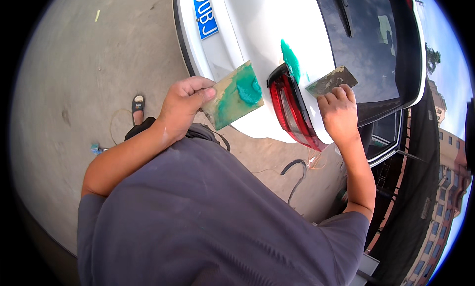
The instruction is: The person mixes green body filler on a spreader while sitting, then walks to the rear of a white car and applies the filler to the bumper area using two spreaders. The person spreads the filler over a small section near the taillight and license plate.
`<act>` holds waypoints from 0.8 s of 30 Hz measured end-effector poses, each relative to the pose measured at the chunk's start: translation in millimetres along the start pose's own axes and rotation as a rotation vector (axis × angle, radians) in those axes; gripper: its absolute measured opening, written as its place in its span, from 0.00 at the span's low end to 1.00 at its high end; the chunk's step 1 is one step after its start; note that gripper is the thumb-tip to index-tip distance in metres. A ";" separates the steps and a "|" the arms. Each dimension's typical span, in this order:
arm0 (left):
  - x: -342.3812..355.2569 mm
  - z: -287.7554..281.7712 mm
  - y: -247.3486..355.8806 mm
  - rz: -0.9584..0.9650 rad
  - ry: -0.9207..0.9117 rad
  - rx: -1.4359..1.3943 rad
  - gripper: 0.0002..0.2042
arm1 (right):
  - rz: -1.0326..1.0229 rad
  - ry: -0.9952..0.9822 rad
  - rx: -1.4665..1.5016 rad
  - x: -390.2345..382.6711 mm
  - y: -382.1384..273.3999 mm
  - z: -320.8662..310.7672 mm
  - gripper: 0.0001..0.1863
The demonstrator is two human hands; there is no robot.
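The left hand [184, 105] was clamped on the left edge of a thin, squarish board [226, 105], with the thumb pressed on its upper face and the fingertips below out of sight. A thick lump of green paste [248, 89] sat toward the board's right edge, with thinner smears trailing to the lower corner. That right edge stood just beside the red tail light [281, 107] of a white car [267, 19], a narrow strip of paintwork showing between them. The right hand [339, 113] was closed on the near edge of a flat scraper [334, 82], knuckles bent over it and the thumb hidden. The scraper's left corner lay over the white panel, while its right corner overlapped the dark rear window [366, 58]; whether its edge touched the car could not be told. Above the light, a green patch [291, 61] ran up the panel from the light's top edge, left of the scraper and apart from it. The light's width and some white panel lay between the board and the scraper, leaving room between the hands. Below the car's rounded corner, a black hose [299, 170] curved over the concrete ground [267, 162].
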State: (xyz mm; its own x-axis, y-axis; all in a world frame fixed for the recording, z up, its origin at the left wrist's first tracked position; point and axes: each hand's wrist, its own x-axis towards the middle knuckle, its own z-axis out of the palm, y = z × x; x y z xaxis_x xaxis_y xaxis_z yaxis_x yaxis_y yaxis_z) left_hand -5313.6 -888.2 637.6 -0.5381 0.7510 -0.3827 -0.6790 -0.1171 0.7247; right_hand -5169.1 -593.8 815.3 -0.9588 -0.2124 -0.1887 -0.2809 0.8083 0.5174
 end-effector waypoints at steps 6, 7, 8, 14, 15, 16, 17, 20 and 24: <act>4.1 2.2 4.6 -0.004 -0.036 -0.046 0.10 | 0.468 0.336 0.586 -0.7 -64.9 -38.5 0.10; 5.1 0.4 6.0 0.005 -0.054 -0.053 0.10 | 0.600 0.439 0.781 5.2 -85.0 -38.7 0.07; 8.5 -4.7 4.8 0.012 -0.082 -0.013 0.11 | 0.661 0.510 0.976 7.0 -105.0 -36.7 0.04; 3.8 -27.7 31.2 0.113 0.014 -0.041 0.11 | 0.679 0.408 1.307 54.6 -175.7 -18.1 0.12; 6.0 -37.0 31.8 0.115 0.008 -0.029 0.11 | 0.762 0.485 1.321 58.7 -178.2 -20.9 0.12; 9.7 -49.2 33.3 0.117 0.003 -0.017 0.11 | 0.846 0.563 1.333 62.9 -180.3 -24.4 0.12; 10.3 -53.3 38.3 0.109 -0.002 -0.008 0.11 | 0.936 0.633 1.344 65.1 -183.2 -29.2 0.13; 11.4 -55.2 50.7 0.080 0.014 0.078 0.10 | 0.835 0.592 1.464 80.9 -187.5 -49.0 0.12; 21.0 -78.4 66.0 0.071 -0.051 0.022 0.11 | 0.937 0.521 1.403 103.1 -205.8 -27.8 0.08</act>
State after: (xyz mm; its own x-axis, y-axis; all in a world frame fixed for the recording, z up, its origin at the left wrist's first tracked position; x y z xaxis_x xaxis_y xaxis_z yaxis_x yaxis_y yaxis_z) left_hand -5408.9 -931.1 632.5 -0.5582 0.7733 -0.3006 -0.6286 -0.1576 0.7616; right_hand -5211.3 -797.3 712.6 -0.7529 0.6452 0.1302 0.2969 0.5095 -0.8076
